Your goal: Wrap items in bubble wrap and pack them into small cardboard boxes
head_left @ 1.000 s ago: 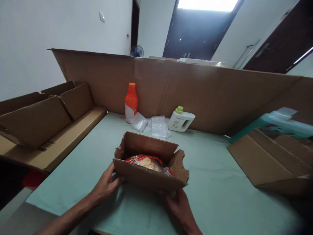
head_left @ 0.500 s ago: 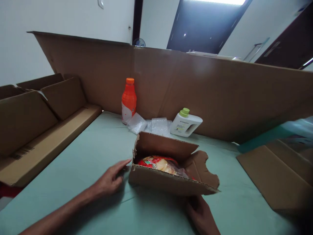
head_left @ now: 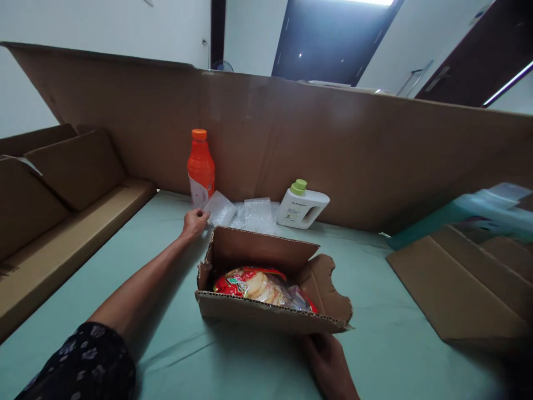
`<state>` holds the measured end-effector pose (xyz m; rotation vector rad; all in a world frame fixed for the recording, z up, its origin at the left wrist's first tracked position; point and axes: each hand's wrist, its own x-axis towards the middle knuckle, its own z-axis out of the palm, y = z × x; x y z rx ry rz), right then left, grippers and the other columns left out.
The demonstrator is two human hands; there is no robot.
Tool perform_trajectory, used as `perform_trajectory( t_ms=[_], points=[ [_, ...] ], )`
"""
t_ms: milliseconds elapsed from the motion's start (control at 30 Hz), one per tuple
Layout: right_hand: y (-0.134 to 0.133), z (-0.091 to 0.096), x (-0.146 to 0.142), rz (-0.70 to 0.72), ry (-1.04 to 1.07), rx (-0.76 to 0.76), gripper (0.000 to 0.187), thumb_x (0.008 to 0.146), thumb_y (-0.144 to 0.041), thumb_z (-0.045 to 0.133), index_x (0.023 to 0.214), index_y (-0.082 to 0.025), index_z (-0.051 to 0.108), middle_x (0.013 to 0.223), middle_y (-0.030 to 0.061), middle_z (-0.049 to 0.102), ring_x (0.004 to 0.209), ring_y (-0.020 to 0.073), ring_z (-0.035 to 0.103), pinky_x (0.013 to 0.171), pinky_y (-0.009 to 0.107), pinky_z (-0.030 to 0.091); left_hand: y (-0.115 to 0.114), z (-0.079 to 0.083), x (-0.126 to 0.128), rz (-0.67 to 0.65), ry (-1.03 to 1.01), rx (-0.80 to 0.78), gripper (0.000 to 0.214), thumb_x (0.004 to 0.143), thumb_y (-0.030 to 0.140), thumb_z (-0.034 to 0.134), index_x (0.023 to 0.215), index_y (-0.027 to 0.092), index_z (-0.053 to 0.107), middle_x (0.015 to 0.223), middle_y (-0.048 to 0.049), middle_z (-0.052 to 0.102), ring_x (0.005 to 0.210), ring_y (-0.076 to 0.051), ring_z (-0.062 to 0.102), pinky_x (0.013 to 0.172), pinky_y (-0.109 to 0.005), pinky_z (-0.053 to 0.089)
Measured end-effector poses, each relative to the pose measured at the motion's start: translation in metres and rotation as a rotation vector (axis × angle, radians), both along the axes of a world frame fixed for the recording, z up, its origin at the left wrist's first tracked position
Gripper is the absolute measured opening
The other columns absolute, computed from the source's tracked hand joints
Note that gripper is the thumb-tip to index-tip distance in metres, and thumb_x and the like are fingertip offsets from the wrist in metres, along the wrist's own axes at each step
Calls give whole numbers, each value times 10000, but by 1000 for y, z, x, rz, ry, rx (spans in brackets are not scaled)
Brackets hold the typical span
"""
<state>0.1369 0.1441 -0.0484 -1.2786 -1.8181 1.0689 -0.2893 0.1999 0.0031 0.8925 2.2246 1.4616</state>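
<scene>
My left hand [head_left: 195, 223] reaches to the back of the table, thumb and finger pinched at the left corner of a sheet of bubble wrap [head_left: 220, 209]. Just behind it stands an orange bottle [head_left: 201, 169] with an orange cap. An open cardboard box [head_left: 258, 316] sits in front of me, its right end flap folded outward. Inside lies a clear and red food packet [head_left: 260, 284] with pale, round pieces. At the box's lower front right, my right hand [head_left: 328, 364] holds the bottom edge, its fingertips hidden by the box.
More bubble wrap [head_left: 257, 215] lies along the back, beside a white jug [head_left: 303, 208] with a green cap. A tall cardboard panel [head_left: 333, 150] closes off the back. Cartons stand at left [head_left: 79, 172] and right [head_left: 453, 289], with a turquoise bottle [head_left: 441, 219] behind the right one.
My left hand has left the box's left end and moved forward to the bubble wrap. My right hand stays at the box. The view has shifted slightly to the right.
</scene>
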Motion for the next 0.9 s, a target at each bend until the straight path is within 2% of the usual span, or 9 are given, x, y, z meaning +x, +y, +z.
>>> perform_trajectory(
  t_ms=[67,133,267,400,500,633,700,800,900],
  points=[
    [0,1,0,16,10,8,371,757,-488,661,874,-151,764,830,123,787,743,291,736,686,372,620,-27,11,0,38,10,94,174,874,280,600,771,142,629,759,-6,660,771,-167,646,750,-295,541],
    [1,0,-1,29,20,22,374,768,-484,645,887,-150,762,846,121,790,746,283,735,684,359,616,-70,28,-4,89,31,193,135,795,274,556,710,175,588,742,-7,666,806,-180,649,776,-284,529],
    [5,-1,-5,41,30,37,379,763,-486,647,928,-161,750,898,110,795,796,284,736,728,366,614,-173,64,-7,104,54,334,132,720,327,577,668,210,548,1009,-48,745,1023,-241,664,915,-346,523],
    [11,5,-9,52,32,9,401,726,-483,668,963,-167,738,987,115,795,867,297,736,799,400,606,-248,80,25,19,79,402,201,769,329,632,631,226,528,1170,-52,734,1158,-292,638,998,-425,499],
    [6,16,-6,28,51,-14,483,716,-506,683,1049,-158,721,1086,134,777,952,297,729,892,415,583,-268,69,76,-120,66,232,184,803,350,617,666,239,564,1180,-70,732,1115,-297,659,962,-452,519],
    [-29,35,11,-105,-2,-34,537,772,-552,671,1149,-171,701,1175,149,747,1063,292,710,930,384,568,-269,34,154,-510,-22,-25,150,800,361,612,723,233,611,1233,-103,698,1146,-293,636,1007,-445,480],
    [-56,39,19,-85,-10,-82,531,791,-583,666,1145,-191,711,1191,145,743,1089,291,707,927,369,575,-270,20,185,-687,-101,-173,193,789,399,644,883,232,673,1151,-112,711,1069,-298,651,963,-438,495],
    [-92,35,15,39,25,-190,572,820,-621,632,1194,-192,691,1209,161,734,1038,282,732,867,356,602,-274,9,214,-820,-179,-343,412,791,433,663,1161,252,662,975,-70,717,869,-264,660,860,-405,520],
    [-110,23,-12,91,25,-178,621,830,-616,606,1249,-160,661,1216,188,725,948,268,748,769,338,616,-274,2,217,-801,-118,-308,408,816,368,614,1204,248,656,990,-73,699,838,-241,638,890,-397,505]
  ],
)
